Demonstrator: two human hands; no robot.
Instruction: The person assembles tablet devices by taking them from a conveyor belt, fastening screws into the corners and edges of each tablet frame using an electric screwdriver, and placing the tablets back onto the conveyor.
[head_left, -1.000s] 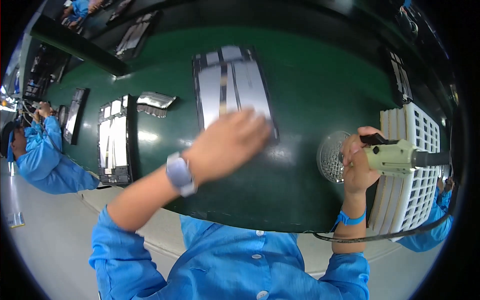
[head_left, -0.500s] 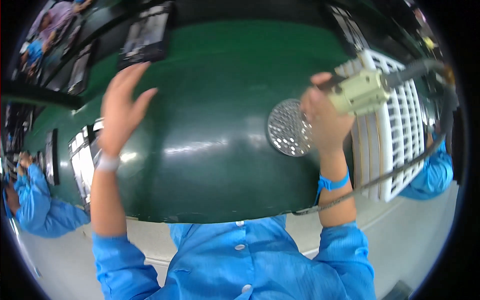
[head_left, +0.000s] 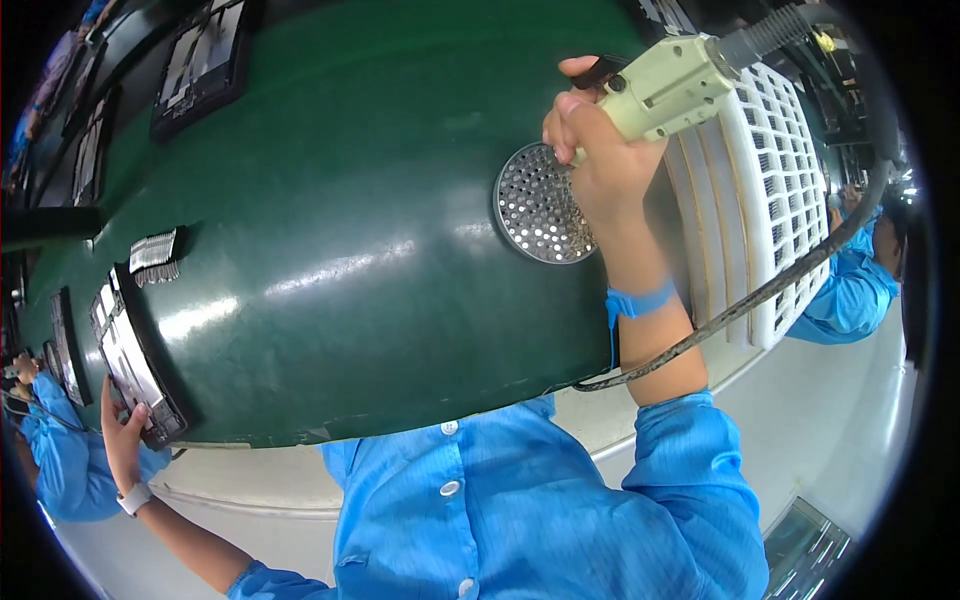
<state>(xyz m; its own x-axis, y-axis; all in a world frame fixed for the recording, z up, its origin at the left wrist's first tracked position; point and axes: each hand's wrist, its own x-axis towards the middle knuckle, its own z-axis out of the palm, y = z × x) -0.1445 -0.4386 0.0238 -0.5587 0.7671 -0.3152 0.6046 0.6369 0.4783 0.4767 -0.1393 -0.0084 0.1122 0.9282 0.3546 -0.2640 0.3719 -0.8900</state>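
My right hand [head_left: 600, 150] is wrapped round the handle of a pale green electric screwdriver [head_left: 675, 85]. Its tip is hidden behind the hand. Just below and left of that hand lies a round metal dish [head_left: 540, 205] with a pattern of shiny dots. At the left end of the table, my left hand [head_left: 122, 425] grips the near end of a flat black-framed device [head_left: 140, 360] with silver panels, thumb on its top face. Beyond that device sits a small bundle of thin grey strips [head_left: 155, 255].
A white lattice crate [head_left: 785, 200] beside stacked layered trays stands at the right. The tool's cable [head_left: 760, 295] runs down across my right forearm. Another black-framed device [head_left: 200, 65] lies at the far left. People in blue work at both sides.
My left hand has come down and left onto the device's near end. My right hand has stayed near the dish with the screwdriver. The whole view has shifted.
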